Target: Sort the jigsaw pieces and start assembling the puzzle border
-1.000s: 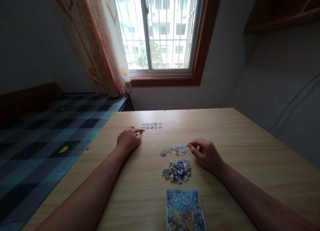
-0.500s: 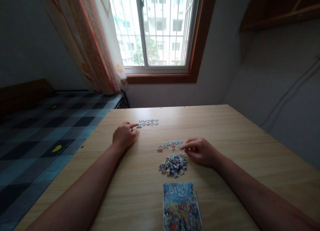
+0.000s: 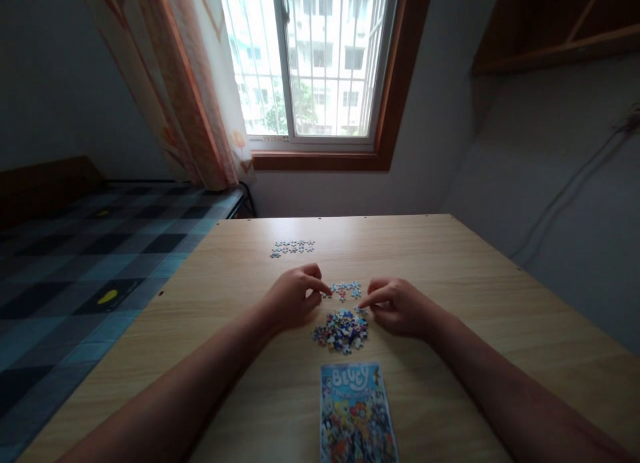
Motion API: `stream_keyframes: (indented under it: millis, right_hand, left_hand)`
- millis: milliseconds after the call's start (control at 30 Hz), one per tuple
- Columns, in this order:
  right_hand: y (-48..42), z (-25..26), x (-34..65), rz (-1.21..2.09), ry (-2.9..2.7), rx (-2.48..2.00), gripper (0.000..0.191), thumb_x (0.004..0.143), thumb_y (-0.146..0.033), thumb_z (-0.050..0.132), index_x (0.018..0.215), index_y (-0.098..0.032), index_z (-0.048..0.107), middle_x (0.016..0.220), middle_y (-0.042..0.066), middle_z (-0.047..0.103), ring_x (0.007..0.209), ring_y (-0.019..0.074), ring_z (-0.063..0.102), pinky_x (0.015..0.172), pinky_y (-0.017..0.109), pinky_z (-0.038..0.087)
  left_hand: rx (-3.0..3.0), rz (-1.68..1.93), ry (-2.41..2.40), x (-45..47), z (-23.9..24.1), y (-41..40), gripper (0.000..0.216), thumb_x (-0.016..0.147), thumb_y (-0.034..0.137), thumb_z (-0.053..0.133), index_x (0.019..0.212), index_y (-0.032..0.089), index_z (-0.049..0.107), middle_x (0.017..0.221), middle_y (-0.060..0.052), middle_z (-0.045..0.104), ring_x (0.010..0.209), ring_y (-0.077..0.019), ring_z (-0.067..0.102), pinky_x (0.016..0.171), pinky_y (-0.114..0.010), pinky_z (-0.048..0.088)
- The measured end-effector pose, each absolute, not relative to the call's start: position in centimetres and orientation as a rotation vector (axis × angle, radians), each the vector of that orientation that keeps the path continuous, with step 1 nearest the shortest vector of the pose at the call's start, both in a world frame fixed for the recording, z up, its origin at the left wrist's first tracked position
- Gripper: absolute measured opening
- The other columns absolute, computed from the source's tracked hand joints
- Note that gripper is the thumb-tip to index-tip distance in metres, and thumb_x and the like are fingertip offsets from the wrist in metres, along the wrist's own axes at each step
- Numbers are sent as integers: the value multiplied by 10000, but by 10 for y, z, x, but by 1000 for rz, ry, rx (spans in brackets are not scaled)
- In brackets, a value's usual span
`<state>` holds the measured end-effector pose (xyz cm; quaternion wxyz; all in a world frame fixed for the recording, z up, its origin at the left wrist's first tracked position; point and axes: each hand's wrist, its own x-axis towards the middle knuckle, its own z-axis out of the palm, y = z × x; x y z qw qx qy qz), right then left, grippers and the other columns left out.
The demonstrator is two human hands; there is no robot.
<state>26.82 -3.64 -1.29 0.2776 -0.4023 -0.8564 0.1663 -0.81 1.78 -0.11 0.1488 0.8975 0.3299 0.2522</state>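
My left hand [image 3: 299, 295] is over the loose row of jigsaw puzzle pieces [image 3: 350, 286], its index finger stretched out to the left end of the row and the other fingers curled. Some pieces there are hidden behind it. On the opposite side, my right hand [image 3: 399, 306] points its index finger at a puzzle piece at the upper right edge of the pile of jigsaw pieces [image 3: 343, 331]. Neither hand shows a piece gripped between its fingers. Farther back, several pieces lie in neat rows as a spaced-out group [image 3: 294, 247].
A puzzle box lid or picture card marked "Bluey" [image 3: 356, 409] lies nearest me on the wooden table [image 3: 450, 263]. A bed with a checked cover [image 3: 120, 249] stands along the left. Behind the table are a barred window [image 3: 325, 63] and a curtain [image 3: 185, 96].
My left hand has left the far group of pieces and moved right and nearer, to the loose row. My right fingertip has shifted slightly down, from the row toward the pile.
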Motion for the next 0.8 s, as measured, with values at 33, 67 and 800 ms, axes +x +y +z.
stream_keyframes:
  millis: [33,67,800]
  right_hand:
    - [-37,-13,267,444,-2314,-1068,412,726,-26,558,922,-289,806,770,-3,656,637,113,561,615,237,427]
    - [-36,-14,267,432,-2327,-1065,413,724,-26,561,920,-294,806,762,-6,651,633,113,558,616,239,426]
    - [-34,-24,263,337,-2220,-1058,388,686,10,533,809,-251,792,815,13,662,746,143,602,707,258,452]
  left_hand:
    - [2572,703,933,-3,-1,12,394,735,95,510,888,303,807,823,-11,622,652,-113,551,649,-260,463]
    - [2568,677,919,1,-1,7,409,722,85,512,889,312,808,824,-8,617,644,-110,541,637,-256,457]
    - [2833,497,800,5,4,0,441,791,138,540,1112,352,754,886,-32,589,739,-148,535,693,-293,460]
